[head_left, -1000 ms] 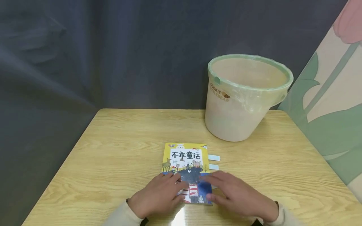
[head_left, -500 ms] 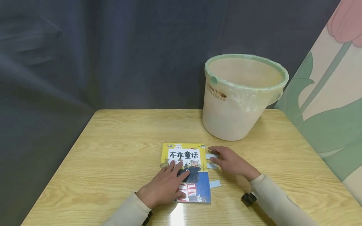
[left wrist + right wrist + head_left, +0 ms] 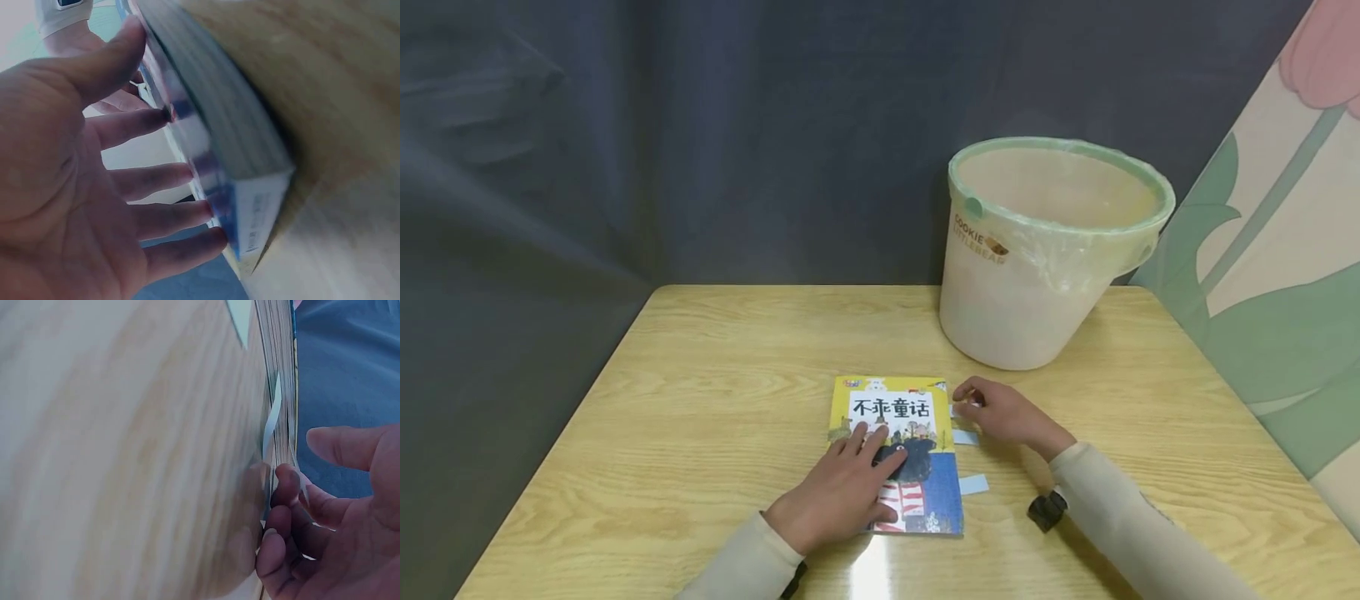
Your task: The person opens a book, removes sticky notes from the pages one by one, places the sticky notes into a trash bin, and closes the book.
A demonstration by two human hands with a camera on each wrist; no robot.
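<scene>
A thick picture book (image 3: pixel 925 462) with a yellow and blue cover lies flat on the wooden table. My left hand (image 3: pixel 842 493) rests on its cover, fingers spread and nearly straight; the left wrist view shows the fingertips touching the cover above the thick spine (image 3: pixel 259 209). Pale paper strips stick out of the book's right edge: a middle strip (image 3: pixel 966 437), a lower strip (image 3: pixel 974 484) and a top strip (image 3: pixel 955 411) partly covered by my right hand (image 3: pixel 1011 415). In the right wrist view the right fingers curl beside the page edges, with the thumb (image 3: pixel 340 447) held apart from them.
A tall cream bin (image 3: pixel 1007 308) with a green rim and a clear plastic liner stands at the back right of the table (image 3: pixel 737 350). Dark cloth (image 3: pixel 790 142) hangs behind and at the left. A flower-patterned panel (image 3: pixel 1262 333) is on the right.
My right hand has left the lower part of the book and gone up to the top paper strip. My left hand has slid slightly up the cover and flattened.
</scene>
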